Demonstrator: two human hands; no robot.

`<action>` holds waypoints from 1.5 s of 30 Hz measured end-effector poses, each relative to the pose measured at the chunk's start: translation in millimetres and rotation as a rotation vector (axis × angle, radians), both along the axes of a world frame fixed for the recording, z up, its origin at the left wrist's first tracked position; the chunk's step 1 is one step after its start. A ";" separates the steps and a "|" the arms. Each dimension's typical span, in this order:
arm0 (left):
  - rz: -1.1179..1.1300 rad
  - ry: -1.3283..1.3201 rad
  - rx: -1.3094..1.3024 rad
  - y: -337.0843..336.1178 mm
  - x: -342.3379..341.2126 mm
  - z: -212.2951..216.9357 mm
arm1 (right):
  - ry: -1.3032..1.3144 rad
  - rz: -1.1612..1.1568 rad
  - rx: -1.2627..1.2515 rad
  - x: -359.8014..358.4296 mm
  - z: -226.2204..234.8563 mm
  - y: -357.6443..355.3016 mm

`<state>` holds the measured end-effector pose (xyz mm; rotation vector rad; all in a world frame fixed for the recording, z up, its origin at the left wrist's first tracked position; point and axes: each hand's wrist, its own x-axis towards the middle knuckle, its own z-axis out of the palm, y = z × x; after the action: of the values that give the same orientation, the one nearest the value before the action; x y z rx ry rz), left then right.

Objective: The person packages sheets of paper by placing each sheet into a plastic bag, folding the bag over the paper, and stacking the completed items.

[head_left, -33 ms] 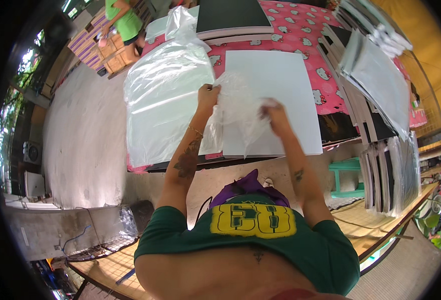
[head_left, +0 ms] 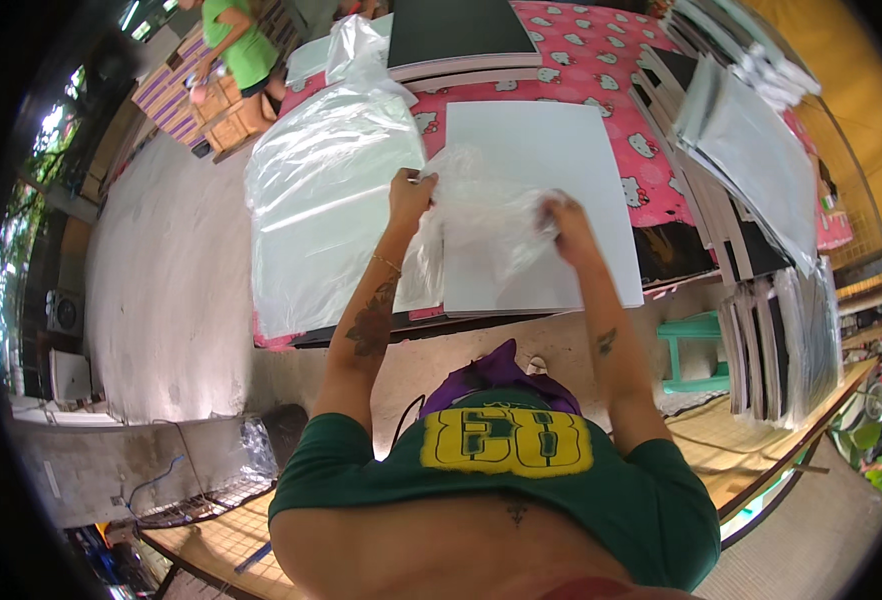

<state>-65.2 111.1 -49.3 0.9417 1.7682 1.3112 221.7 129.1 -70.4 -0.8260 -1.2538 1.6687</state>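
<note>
Between my hands stretches a thin clear plastic bag [head_left: 486,225], crumpled and see-through. My left hand [head_left: 411,196] pinches it near its left end, beside the left pile. My right hand [head_left: 569,228] is closed on its other end, over the white boards; motion blurs those fingertips a little. Under the plastic lies a squared stack of large white boards [head_left: 531,135]. To its left, a broad pile of glossy clear plastic bags [head_left: 326,215] covers the table's corner.
A pink patterned cloth [head_left: 586,60] covers the table. Black-topped boards [head_left: 461,35] stand at the back. Plastic-wrapped panels [head_left: 746,150] lean along the right, above a green stool [head_left: 691,352]. Far left, a person in a green shirt [head_left: 239,45] is beside stacked boxes [head_left: 223,110].
My right hand has shifted slightly to the right, drawing the plastic out across the white boards. My left hand has stayed almost in place. The person at the back has moved slightly.
</note>
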 end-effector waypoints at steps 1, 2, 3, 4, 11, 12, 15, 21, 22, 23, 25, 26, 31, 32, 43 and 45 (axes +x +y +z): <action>0.013 0.046 -0.006 -1.7 4.2 2.7 | 0.181 -0.061 -0.280 18.1 0.7 12.3; 0.030 0.088 -0.015 -6.3 11.4 4.7 | 0.196 -0.098 -0.383 32.7 1.4 14.3; 0.108 0.503 0.119 -11.2 21.8 10.8 | 0.210 -0.132 -0.483 45.4 5.4 16.9; 0.119 0.624 0.281 -17.8 38.7 14.3 | 0.226 -0.166 -0.583 54.8 7.5 17.2; -0.295 1.149 0.608 -29.3 140.2 18.5 | -0.962 -0.693 0.889 30.6 32.7 -20.2; -0.421 1.113 0.429 -20.5 132.4 8.1 | -1.084 -0.626 1.025 23.8 43.5 -30.4; -0.576 0.980 0.123 17.8 110.2 -2.8 | -0.974 -0.701 1.143 18.5 36.5 -40.1; -0.722 0.973 0.244 -28.9 127.9 51.5 | 0.236 -0.141 -0.442 17.7 9.1 -58.9; -0.872 1.022 0.235 -48.8 124.8 53.6 | 0.302 -0.219 -0.430 29.0 19.9 -49.0; -0.953 0.981 0.203 -62.5 119.9 58.9 | 0.357 -0.102 -0.419 38.5 23.3 -42.2; -1.121 0.894 0.133 -79.9 110.9 68.7 | 0.332 -0.128 -0.322 35.2 37.5 -49.3; -0.868 0.681 0.214 -79.5 115.7 73.4 | 0.314 -0.129 -0.263 29.5 52.8 -50.6; -0.256 0.137 0.354 -68.0 129.9 68.5 | 0.230 -0.137 -0.047 7.2 86.5 -74.8; -0.206 0.146 0.344 -65.7 124.3 69.7 | 0.154 -0.207 0.003 12.4 81.3 -71.0; -0.381 0.782 0.279 -81.5 -7.5 46.3 | 0.797 0.185 -0.211 93.2 120.2 -58.2; -0.802 0.382 0.206 -82.8 -13.1 99.7 | 0.295 0.232 0.014 99.3 137.9 -61.1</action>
<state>-78.2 28.3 50.4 1.8682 1.2672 0.8166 320.9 68.0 67.4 -0.4163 -1.1853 1.8839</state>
